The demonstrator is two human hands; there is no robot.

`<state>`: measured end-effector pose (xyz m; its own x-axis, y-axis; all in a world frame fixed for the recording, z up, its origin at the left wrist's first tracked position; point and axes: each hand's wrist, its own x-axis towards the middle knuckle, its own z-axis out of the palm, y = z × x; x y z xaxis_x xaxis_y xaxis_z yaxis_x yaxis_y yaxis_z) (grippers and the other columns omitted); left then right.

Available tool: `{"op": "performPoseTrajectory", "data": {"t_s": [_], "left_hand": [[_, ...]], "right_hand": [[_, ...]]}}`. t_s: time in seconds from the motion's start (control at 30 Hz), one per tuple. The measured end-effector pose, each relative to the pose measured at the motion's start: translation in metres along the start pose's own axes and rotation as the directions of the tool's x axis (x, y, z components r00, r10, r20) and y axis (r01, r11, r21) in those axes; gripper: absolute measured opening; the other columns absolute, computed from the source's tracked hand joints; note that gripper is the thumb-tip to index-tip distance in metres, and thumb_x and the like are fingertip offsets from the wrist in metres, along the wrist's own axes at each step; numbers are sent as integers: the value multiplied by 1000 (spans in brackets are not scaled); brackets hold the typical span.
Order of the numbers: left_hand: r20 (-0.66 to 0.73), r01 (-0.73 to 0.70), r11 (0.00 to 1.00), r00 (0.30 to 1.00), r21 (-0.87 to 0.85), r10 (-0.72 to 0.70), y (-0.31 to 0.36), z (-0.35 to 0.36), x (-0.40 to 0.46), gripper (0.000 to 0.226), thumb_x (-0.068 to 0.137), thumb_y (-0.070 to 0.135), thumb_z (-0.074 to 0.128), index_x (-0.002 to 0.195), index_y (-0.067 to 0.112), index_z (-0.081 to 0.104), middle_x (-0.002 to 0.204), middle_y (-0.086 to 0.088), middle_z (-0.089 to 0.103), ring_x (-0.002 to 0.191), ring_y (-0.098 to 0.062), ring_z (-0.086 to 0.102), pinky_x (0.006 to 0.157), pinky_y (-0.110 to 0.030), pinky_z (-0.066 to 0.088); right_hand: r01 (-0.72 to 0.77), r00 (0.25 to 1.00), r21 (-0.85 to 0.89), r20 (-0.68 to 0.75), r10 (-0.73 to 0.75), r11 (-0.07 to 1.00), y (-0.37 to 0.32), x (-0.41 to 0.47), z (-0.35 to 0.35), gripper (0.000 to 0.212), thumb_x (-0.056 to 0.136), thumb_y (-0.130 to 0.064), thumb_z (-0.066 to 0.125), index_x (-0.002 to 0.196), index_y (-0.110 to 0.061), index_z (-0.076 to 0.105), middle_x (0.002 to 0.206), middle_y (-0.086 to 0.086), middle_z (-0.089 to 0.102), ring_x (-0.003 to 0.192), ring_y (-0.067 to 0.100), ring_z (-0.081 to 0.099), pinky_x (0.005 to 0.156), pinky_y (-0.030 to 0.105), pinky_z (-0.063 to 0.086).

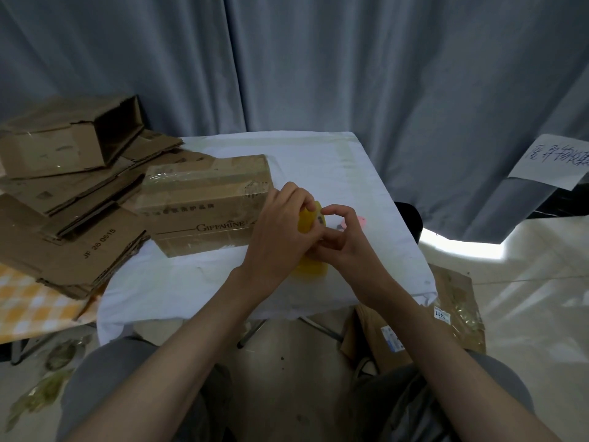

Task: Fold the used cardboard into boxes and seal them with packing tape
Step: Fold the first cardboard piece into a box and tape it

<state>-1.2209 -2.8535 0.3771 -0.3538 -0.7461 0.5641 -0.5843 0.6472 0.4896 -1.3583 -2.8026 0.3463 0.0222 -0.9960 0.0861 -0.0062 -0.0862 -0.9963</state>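
- One cardboard box (207, 202) is sitting folded and taped on the white-clothed table (318, 161), left of the hands.
- Left hand (280, 231) is gripping a yellow tape dispenser (310, 218); right hand (347, 240) is pinching at it, apparently working the tape end loose.
- Flattened cardboard (79, 247) and an open unsealed box (73, 138) are waiting at left, looking unfinished.
- A pink item (358, 221) is lying beyond the right hand; more cardboard on floor (452, 314).

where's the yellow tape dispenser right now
In the head view the yellow tape dispenser is centre frame above the white-covered table, held between the left hand and right hand, just right of the taped Giffarine box.
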Motion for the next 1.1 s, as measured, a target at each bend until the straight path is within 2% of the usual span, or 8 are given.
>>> {"op": "performPoseTrajectory", "data": {"t_s": [0.13,0.23,0.3,0.43,0.57,0.77,0.9,1.1], "left_hand": [[0,7,1000,1000,-17,-7,2,-3,-1,19,81,13,68,76,11,51,86,1,49,82,-17,44,69,-23,38],[11,-8,1000,1000,-4,8,-1,-6,-4,13,84,16,70,92,12,60,95,6,51,89,-13,47,74,-19,37],[11,6,1000,1000,-15,-5,-3,-8,-5,19,86,21,72,100,11,65,99,7,52,93,-11,48,77,-15,36],[-15,22,1000,1000,-5,-22,-4,-10,-8,23,84,27,77,98,11,68,98,1,58,93,-11,51,78,-18,39],[-29,11,1000,1000,-15,-12,-4,-11,-7,20,83,24,76,94,13,64,95,5,57,89,-10,49,75,-17,38],[-41,23,1000,999,-14,-23,-2,-6,-6,16,81,15,71,89,12,58,90,5,51,85,-14,45,69,-20,37],[-61,23,999,998,-24,-25,-6,-1,-9,15,82,15,70,90,13,58,92,7,51,88,-11,43,73,-15,36],[-70,32,999,997,-26,-33,-7,3,-8,14,81,12,68,81,12,54,88,5,50,84,-12,41,69,-18,33]], "right_hand": [[-4,1000,-9,2,4,1000,1,0,1,55,92,-3,66,133,-18,32,110,3,75,104,23,70,99,40,54],[-5,1000,-21,8,5,1000,1,0,2,54,92,-6,67,132,-20,32,114,3,74,106,22,70,100,43,53],[-3,1000,-3,12,4,1000,1,0,1,54,93,-5,67,132,-19,32,114,4,74,106,22,70,97,38,55],[-20,1000,-10,12,20,1000,0,1,3,54,92,-8,67,132,-21,33,113,1,74,105,19,70,90,26,56],[-16,999,-37,31,17,999,-2,2,3,54,92,-7,67,132,-20,33,114,2,74,104,20,71,97,35,55],[-13,999,-45,33,14,999,-3,1,4,54,92,-1,66,130,-19,33,110,2,75,102,22,71,99,42,55],[-7,999,-44,36,9,999,-3,2,3,55,91,1,66,131,-19,34,109,3,76,101,22,71,97,39,56],[-6,999,-5,44,7,1000,-1,2,3,54,91,2,65,131,-18,34,108,4,76,101,22,72,92,31,57]]}}
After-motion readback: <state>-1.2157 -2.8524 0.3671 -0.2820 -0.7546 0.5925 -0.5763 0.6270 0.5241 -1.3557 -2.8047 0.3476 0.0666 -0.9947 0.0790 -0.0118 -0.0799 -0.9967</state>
